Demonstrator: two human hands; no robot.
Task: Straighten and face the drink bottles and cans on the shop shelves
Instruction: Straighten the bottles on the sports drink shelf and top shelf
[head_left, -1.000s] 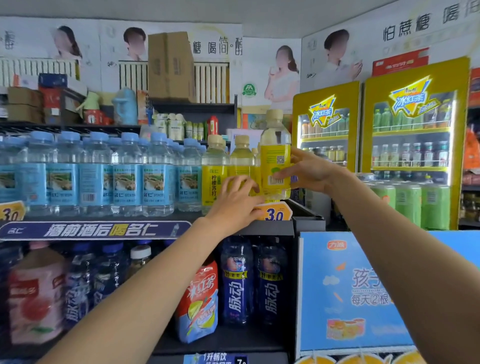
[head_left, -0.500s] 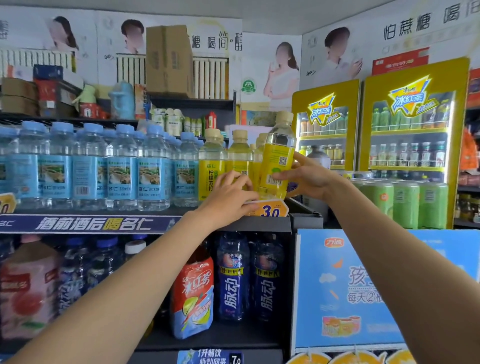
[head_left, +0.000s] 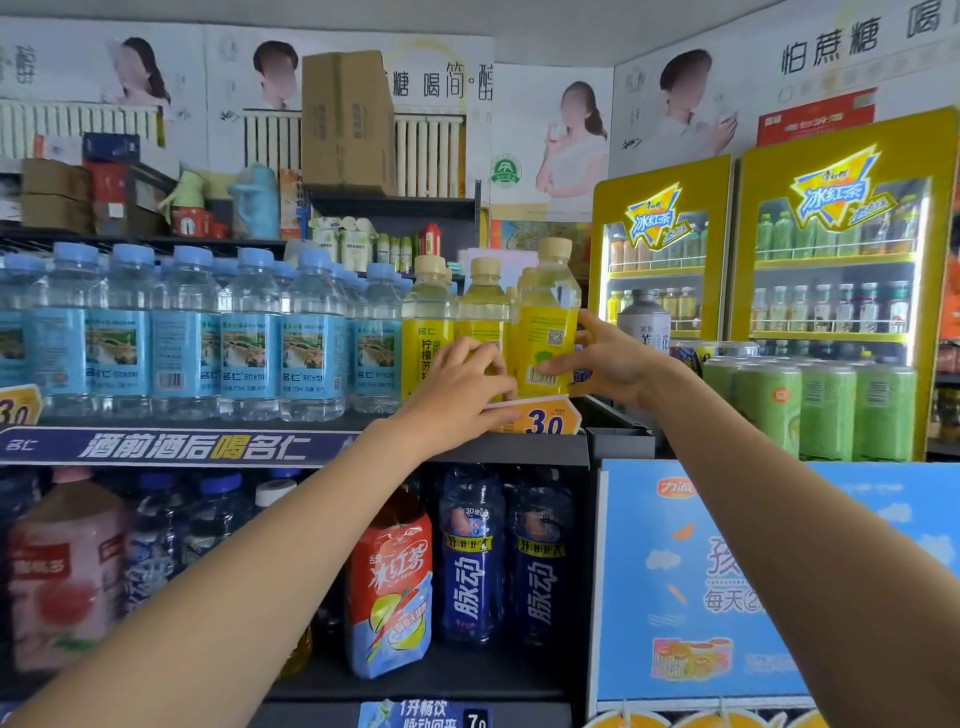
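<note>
The end bottle (head_left: 549, 317), a yellow-labelled one with a cream cap, stands at the right end of the upper shelf (head_left: 524, 448), just right of two more yellow bottles (head_left: 452, 322) and directly behind the price tag (head_left: 540, 415) marked 3.0. Its long axis runs close to vertical, cap up, with a slight lean of the cap to the right. The side of its label turned outward carries a barcode low down and a QR code higher up, so the printed name does not face front, unlike the leftmost yellow bottle, whose characters show.

The right hand (head_left: 610, 364) reaches in from the right with the forearm rising toward the shelf; its thumb lies across the label near the barcode and its fingers curl round the far side, gripping the end bottle. The left hand (head_left: 457, 389) comes up from the lower left, palm away, fingers curled round the lower body of the middle yellow bottle, its heel over the left part of the price tag.

Left of the yellow bottles stands a row of blue-capped water bottles (head_left: 249, 332), upright.
</note>
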